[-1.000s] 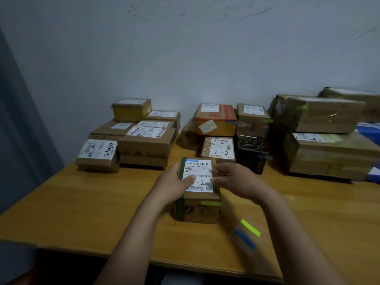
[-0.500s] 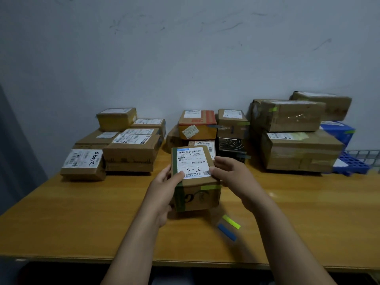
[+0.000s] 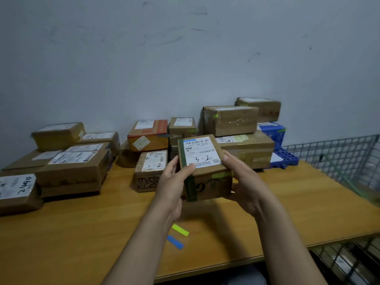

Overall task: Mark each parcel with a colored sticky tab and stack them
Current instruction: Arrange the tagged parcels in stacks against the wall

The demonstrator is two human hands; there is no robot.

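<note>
- A plain grey wall stands behind a wooden bench (image 3: 308,202), with a wire mesh rack (image 3: 339,157) at its right end.
- Cardboard parcels sit in groups along the back of the bench: a low pile on the left (image 3: 72,167), a middle cluster, and taller stacked boxes on the right (image 3: 242,132).
- Both hands hold one small parcel (image 3: 203,167) in the air above the bench, in front of the middle cluster.
- The left hand (image 3: 172,188) has a closed grip on the parcel's left side, thumb on the label; the right hand (image 3: 244,182) is closed on its right side.
- The label reads "3-2". A green tab (image 3: 219,175) is stuck on the parcel's near top edge, so marking looks done and stacking is in hand.
- Another parcel marked "3-2" (image 3: 151,169) rests just behind and to the left; the likely next move is lowering the held one squarely onto a stack, perhaps that one.
- Two loose tabs, one yellow (image 3: 180,230) and one blue (image 3: 175,242), lie on the bench near the person.
</note>
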